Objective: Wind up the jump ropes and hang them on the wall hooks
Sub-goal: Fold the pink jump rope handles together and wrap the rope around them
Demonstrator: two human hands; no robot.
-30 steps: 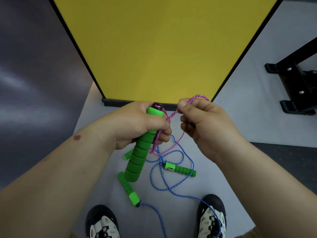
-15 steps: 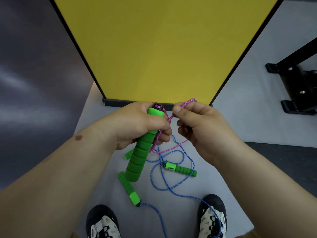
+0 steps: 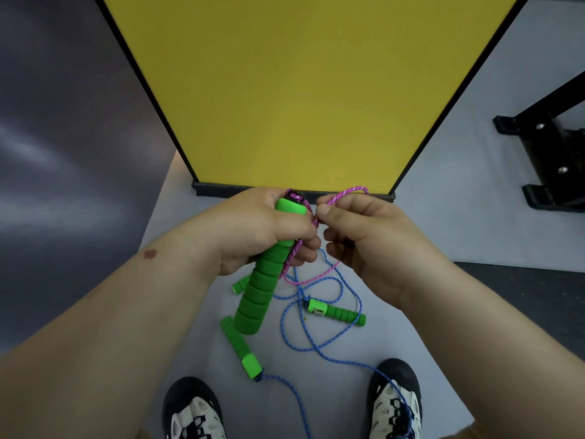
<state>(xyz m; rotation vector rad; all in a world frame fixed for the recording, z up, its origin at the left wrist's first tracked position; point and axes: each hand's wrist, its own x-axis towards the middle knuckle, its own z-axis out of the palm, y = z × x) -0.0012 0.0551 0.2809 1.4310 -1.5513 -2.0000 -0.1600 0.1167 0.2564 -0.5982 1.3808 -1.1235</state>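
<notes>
My left hand [image 3: 253,229] grips the upper part of a green foam jump-rope handle [image 3: 262,280] that points down toward the floor. A pink cord [image 3: 346,193] runs from the handle's top to my right hand [image 3: 370,242], which pinches it between thumb and fingers. A loop of the pink cord [image 3: 310,278] hangs below both hands. On the grey floor lies a blue jump rope [image 3: 316,343], tangled in loose loops, with two green handles: one [image 3: 337,312] on the right and one [image 3: 242,346] near my left shoe. No wall hooks are in view.
A tall yellow panel [image 3: 300,90] with a black frame stands right in front of me. A black metal stand base [image 3: 550,153] sits at the right. My two shoes [image 3: 395,400] are at the bottom; the blue cord runs over the right one. A small green piece [image 3: 240,285] shows behind the held handle.
My right hand has moved in close to the left hand at the handle's top and drawn the pink cord with it. The pink loop above the fingers is longer again.
</notes>
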